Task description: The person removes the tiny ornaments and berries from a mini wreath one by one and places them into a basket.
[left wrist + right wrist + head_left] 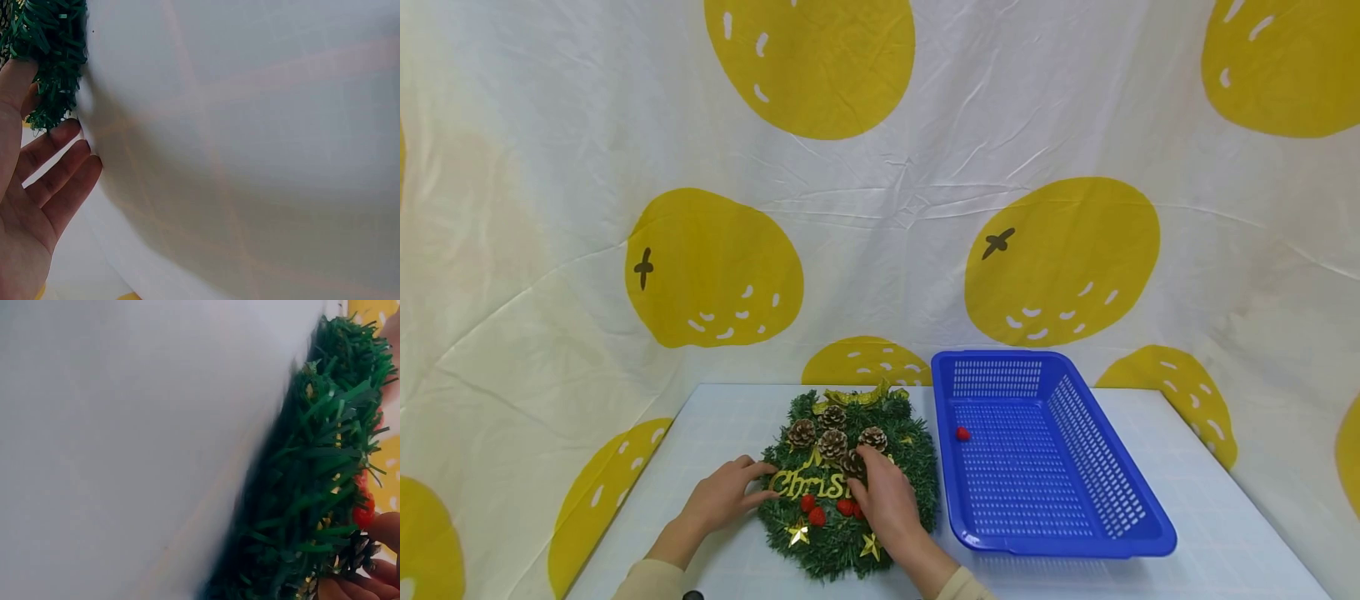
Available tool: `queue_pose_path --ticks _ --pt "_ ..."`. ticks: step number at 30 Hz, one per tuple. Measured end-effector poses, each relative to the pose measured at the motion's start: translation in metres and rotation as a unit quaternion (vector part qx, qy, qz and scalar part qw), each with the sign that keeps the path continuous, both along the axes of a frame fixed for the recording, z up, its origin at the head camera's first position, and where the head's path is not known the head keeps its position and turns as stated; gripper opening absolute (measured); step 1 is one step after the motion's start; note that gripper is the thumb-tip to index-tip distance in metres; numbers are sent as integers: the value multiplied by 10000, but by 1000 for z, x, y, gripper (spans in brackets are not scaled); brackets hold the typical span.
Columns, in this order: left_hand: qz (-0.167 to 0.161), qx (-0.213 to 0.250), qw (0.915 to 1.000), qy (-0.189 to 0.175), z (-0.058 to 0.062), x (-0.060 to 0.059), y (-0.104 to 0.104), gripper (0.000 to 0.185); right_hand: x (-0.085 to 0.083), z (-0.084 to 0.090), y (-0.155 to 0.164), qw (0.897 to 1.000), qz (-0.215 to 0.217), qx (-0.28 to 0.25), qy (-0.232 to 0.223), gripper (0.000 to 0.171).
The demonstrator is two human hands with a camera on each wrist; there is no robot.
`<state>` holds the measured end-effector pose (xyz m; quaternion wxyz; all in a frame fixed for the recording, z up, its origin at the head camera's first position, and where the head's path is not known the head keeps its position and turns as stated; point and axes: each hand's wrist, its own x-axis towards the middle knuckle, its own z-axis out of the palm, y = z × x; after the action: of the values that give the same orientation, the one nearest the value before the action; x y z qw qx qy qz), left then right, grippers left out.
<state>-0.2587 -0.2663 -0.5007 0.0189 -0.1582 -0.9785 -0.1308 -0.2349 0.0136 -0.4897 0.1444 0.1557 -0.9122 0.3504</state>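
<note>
A green tinsel wreath [917, 500] lies on the table, bearing gold "Christmas" lettering [808, 484], gold stars [798, 532], red berries [817, 517] and a gold ribbon [861, 396]. Several brown pine cones [832, 445] sit in its upper middle. My right hand [891, 500] reaches over the wreath and pinches one pine cone [853, 463] between thumb and fingers; that hand covers the end of the lettering. At the wreath's left edge, my left hand [722, 497] touches the green sprigs [53, 69] with thumb and forefinger, its other fingers extended beside them.
To the right of the wreath stands a blue plastic basket [1060, 546] with slotted walls, a small red berry [962, 433] inside near its left wall. The white table [1210, 508] ends at a hanging cloth [880, 275] printed with yellow fruit.
</note>
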Motion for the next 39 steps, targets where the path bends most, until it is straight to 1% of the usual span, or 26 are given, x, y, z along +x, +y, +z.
queue_pose_path --ticks 6,11,14,20,27,29,32,36,39 --pt "-21 4 10000 -14 1 0 1 44 1 7 2 9999 32 -77 140 44" --pt "-31 31 10000 -42 2 1 2 43 2 18 4 9991 50 -130 412 44" --pt "-14 6 10000 -53 2 1 2 44 2 26 6 9986 48 -185 499 43" --pt "16 16 10000 -81 2 1 2 43 0 45 9 9983 -13 -364 456 45" --pt "-12 18 10000 -44 2 0 2 44 -7 67 16 9954 -6 -571 763 46" --pt "-19 19 10000 -49 3 0 1 44 -8 72 18 9949 16 -621 792 46" --pt "-14 -13 10000 -40 2 0 1 44 -11 78 22 9951 51 -677 718 47" --pt "-34 -31 10000 -9 2 0 1 44 -13 83 25 9958 50 -704 591 48" --pt "-45 -1 10000 -10 3 0 1 43 -14 86 28 9956 55 -726 593 49"
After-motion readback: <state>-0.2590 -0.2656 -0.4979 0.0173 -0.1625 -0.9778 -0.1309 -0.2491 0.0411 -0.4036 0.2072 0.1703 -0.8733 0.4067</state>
